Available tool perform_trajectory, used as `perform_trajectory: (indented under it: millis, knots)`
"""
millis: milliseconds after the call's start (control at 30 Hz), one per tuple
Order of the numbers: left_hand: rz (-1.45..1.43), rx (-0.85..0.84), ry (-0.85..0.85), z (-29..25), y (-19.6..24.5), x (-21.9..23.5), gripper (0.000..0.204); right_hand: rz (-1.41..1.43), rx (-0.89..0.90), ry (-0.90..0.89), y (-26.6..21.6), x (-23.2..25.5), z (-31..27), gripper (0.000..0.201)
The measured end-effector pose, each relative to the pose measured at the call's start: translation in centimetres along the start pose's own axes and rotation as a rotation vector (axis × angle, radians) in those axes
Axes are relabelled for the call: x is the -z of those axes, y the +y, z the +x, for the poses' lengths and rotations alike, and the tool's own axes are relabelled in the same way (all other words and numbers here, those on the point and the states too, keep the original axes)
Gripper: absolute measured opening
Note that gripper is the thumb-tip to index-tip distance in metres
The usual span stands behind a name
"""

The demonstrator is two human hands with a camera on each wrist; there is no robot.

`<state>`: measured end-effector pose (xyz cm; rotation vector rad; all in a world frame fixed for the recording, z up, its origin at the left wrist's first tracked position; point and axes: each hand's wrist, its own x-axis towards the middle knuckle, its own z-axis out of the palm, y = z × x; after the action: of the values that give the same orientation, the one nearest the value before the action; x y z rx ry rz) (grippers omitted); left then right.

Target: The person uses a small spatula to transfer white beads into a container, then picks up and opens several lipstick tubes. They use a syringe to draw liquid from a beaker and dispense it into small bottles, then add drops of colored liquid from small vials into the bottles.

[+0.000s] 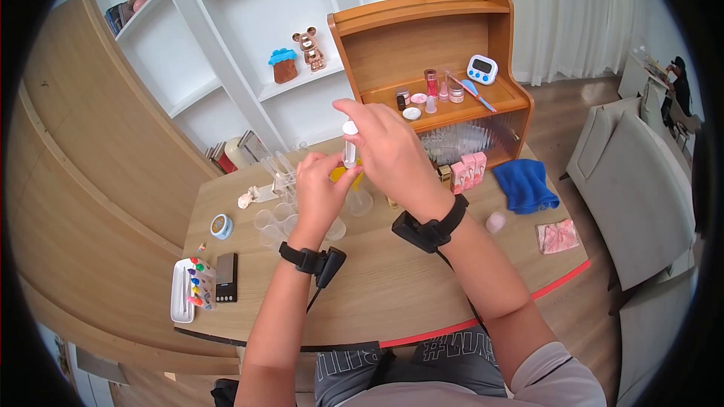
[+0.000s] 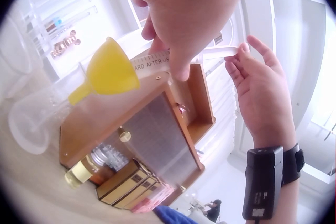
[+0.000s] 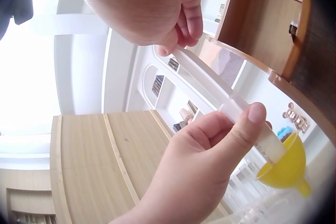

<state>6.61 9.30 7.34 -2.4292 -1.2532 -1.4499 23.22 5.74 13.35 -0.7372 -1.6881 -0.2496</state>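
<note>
"Closest to the head camera, I think, is a pale sleeve [image 1: 562, 377]. Beyond it, where is the syringe [image 2: 152, 64]?"

"It is between the two hands, with its lower end in or just over the mouth of the yellow funnel [image 3: 289, 166]. The funnel has its wide side upward and its stem inside a clear vessel [image 1: 360, 203], probably so that liquid cannot go past."

"And why does one person need both hands for it?"

"The left hand [image 1: 318, 185] seems to steady the barrel, so the plunger [image 2: 218, 52] can slide without the whole syringe moving. Its thumb presses on one side, and its fingers are curled around the other."

"What about the right hand [image 1: 396, 147]?"

"It is higher, and its fingertips pinch the plunger's outer end. The other fingers are loosely bent, a little apart. How firm the pinch is, I cannot tell."

"How do the arms come?"

"The left forearm rises rather straight; the right one comes diagonally from the lower right, its wrist above the left one."
</note>
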Motion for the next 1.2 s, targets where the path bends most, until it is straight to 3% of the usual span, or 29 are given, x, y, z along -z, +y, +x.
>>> perform_trajectory:
  millis: [1200]
  knots:
    - [0.028, -0.057, 0.022, -0.42, 0.27, 0.26, 0.028, 0.05, -0.037, -0.012, -0.71, 0.86, 0.46, 0.042]
